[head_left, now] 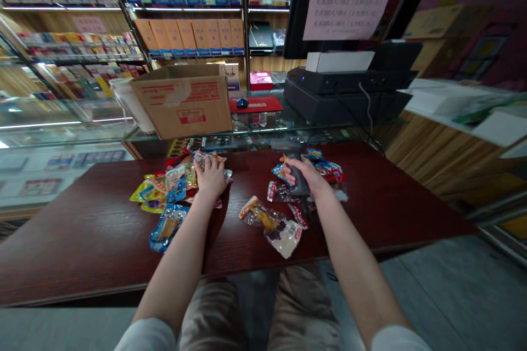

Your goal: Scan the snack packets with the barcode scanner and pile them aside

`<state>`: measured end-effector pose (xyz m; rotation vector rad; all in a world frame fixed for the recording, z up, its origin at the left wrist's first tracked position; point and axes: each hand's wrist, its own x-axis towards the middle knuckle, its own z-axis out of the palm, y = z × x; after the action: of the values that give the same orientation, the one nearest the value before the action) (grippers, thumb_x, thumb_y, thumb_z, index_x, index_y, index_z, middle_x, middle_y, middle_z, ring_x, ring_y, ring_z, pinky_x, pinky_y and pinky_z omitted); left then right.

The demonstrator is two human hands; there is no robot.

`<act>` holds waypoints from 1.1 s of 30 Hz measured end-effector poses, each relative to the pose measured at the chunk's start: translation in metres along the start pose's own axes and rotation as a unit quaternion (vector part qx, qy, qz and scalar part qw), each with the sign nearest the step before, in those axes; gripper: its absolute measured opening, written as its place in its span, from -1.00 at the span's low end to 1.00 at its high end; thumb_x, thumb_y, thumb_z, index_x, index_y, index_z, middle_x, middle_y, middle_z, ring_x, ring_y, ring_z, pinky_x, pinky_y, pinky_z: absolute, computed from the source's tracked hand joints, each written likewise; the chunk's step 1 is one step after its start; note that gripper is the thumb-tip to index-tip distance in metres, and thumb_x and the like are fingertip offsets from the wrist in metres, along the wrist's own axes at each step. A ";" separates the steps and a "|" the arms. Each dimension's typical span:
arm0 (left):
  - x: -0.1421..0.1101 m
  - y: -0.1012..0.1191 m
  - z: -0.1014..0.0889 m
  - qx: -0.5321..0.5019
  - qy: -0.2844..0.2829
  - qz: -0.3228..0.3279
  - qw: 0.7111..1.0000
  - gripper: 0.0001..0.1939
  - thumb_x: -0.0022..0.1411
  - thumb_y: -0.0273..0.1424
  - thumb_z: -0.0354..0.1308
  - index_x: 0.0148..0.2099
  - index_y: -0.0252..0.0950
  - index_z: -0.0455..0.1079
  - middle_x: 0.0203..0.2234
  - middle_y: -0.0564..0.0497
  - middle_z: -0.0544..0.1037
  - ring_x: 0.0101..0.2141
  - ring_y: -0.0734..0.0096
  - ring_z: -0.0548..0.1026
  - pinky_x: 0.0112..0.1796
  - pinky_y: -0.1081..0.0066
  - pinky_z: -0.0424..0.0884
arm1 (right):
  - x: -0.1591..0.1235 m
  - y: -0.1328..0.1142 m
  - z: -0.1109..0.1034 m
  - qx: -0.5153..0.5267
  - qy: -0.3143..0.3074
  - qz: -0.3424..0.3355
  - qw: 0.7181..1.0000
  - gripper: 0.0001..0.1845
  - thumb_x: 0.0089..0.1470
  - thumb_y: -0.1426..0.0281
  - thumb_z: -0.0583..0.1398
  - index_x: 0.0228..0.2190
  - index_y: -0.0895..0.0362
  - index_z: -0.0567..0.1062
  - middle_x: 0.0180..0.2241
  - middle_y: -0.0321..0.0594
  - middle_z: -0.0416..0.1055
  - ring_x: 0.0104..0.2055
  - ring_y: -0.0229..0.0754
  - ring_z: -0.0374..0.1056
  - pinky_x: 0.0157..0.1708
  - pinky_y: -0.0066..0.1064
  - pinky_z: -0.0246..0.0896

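So I'm sitting at a dark red wood-grain table (82,241) in what looks like a shop, with my knees in tan trousers (302,312) just below its edge. My right hand (302,174) is closed tight around a dark handheld barcode scanner (301,182), right over a small heap of snack packets (325,171). My left hand (211,178) is palm down on a bigger heap of colorful snack packets (167,189), fingers curled over a shiny packet (209,160). Can't really tell if I'm gripping it or just pressing on it. Between my hands, a clear packet with a yellowish snack inside (261,216) lies on the table, touching a whitish packet (285,238). Past the table there's a glass counter (263,126) with an open cardboard box (183,104), a black receipt printer (346,85) and a computer mouse (242,102) on a red mat (255,103). Behind all that, shelves hold rows of tan boxes (185,33).
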<state>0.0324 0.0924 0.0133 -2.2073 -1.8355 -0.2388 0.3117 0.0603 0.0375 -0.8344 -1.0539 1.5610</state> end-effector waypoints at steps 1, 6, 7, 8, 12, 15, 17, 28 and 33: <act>0.000 -0.002 -0.001 -0.006 0.014 -0.003 1.000 -0.36 0.16 -0.23 0.20 0.24 -0.39 0.29 0.26 -0.42 0.21 0.30 -0.24 0.06 0.19 -0.34 -0.29 | 0.000 0.000 0.000 0.001 0.002 0.001 1.000 -0.59 -0.11 0.23 0.34 -0.26 0.14 0.37 -0.62 -0.45 0.24 -0.70 -0.41 0.08 -0.71 -0.51 -0.03; -0.002 0.009 -0.012 -0.140 0.060 0.121 0.981 -0.47 0.24 -0.22 0.13 0.20 -0.34 0.32 0.24 -0.33 0.26 0.27 -0.12 0.15 0.22 -0.20 -0.10 | -0.003 -0.005 0.002 -0.001 0.012 0.002 1.000 -0.59 -0.14 0.24 0.36 -0.27 0.17 0.39 -0.63 -0.44 0.26 -0.69 -0.41 0.10 -0.72 -0.52 -0.02; -0.002 0.014 -0.015 -0.194 0.026 0.181 0.964 -0.51 0.26 -0.21 0.10 0.18 -0.30 0.34 0.19 -0.28 0.33 0.21 -0.02 0.24 0.21 -0.09 0.03 | -0.004 -0.007 0.002 -0.005 0.015 0.004 1.000 -0.58 -0.15 0.24 0.36 -0.28 0.17 0.39 -0.63 -0.44 0.26 -0.69 -0.41 0.10 -0.72 -0.52 -0.02; -0.002 0.018 -0.017 -0.246 -0.021 0.238 0.939 -0.55 0.27 -0.20 0.09 0.15 -0.27 0.37 0.13 -0.22 0.40 0.15 0.08 0.32 0.18 0.03 0.14 | -0.004 -0.008 0.000 -0.009 0.019 0.008 1.000 -0.58 -0.15 0.24 0.37 -0.29 0.16 0.39 -0.63 -0.44 0.26 -0.69 -0.40 0.10 -0.72 -0.52 -0.01; -0.006 0.027 -0.018 -0.327 -0.193 0.335 0.862 -0.57 0.11 -0.16 0.28 0.04 -0.14 0.46 0.02 -0.08 0.47 0.04 0.15 0.38 0.07 0.19 0.27 | -0.004 -0.011 -0.007 -0.013 0.044 0.016 0.999 -0.57 -0.18 0.24 0.40 -0.31 0.15 0.38 -0.64 -0.43 0.26 -0.69 -0.41 0.09 -0.73 -0.52 -0.01; -0.007 0.025 -0.011 -0.306 -0.232 0.306 0.871 -0.56 -0.06 -0.18 0.39 -0.09 -0.14 0.51 0.00 -0.08 0.43 0.04 0.08 0.35 0.05 0.15 0.25 | -0.005 -0.013 -0.012 -0.011 0.054 0.015 0.998 -0.57 -0.18 0.25 0.41 -0.32 0.15 0.38 -0.64 -0.42 0.26 -0.69 -0.41 0.10 -0.74 -0.53 -0.03; -0.005 0.023 -0.005 -0.320 -0.226 0.290 0.873 -0.60 -0.10 -0.21 0.40 -0.18 -0.21 0.49 -0.06 -0.09 0.42 0.00 0.10 0.37 0.03 0.18 0.27 | -0.005 -0.013 -0.013 -0.011 0.054 0.017 0.998 -0.57 -0.18 0.25 0.41 -0.32 0.15 0.38 -0.64 -0.42 0.26 -0.69 -0.41 0.10 -0.74 -0.54 -0.02; 0.014 0.012 0.002 -0.545 0.004 -0.011 0.839 -0.68 -0.01 -0.29 0.23 -0.40 -0.21 0.08 -0.55 0.18 0.34 -0.46 0.47 0.35 -0.37 0.44 0.28 | -0.004 -0.011 -0.010 -0.018 0.056 0.003 0.998 -0.54 -0.20 0.23 0.41 -0.31 0.16 0.39 -0.63 -0.43 0.27 -0.69 -0.41 0.11 -0.73 -0.54 -0.02; 0.017 0.011 0.004 -0.658 0.028 -0.052 0.751 -0.57 -0.02 -0.22 0.25 -0.42 -0.19 -0.03 -0.53 0.14 0.40 -0.38 0.35 0.52 -0.36 0.42 0.34 | -0.005 -0.009 -0.004 -0.004 0.049 -0.010 0.999 -0.58 -0.16 0.24 0.39 -0.30 0.15 0.39 -0.63 -0.44 0.25 -0.70 -0.41 0.09 -0.72 -0.53 -0.02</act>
<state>0.0462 0.1079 0.0132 -2.6546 -1.9528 -2.1598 0.3197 0.0572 0.0446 -0.8937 -0.9959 1.4852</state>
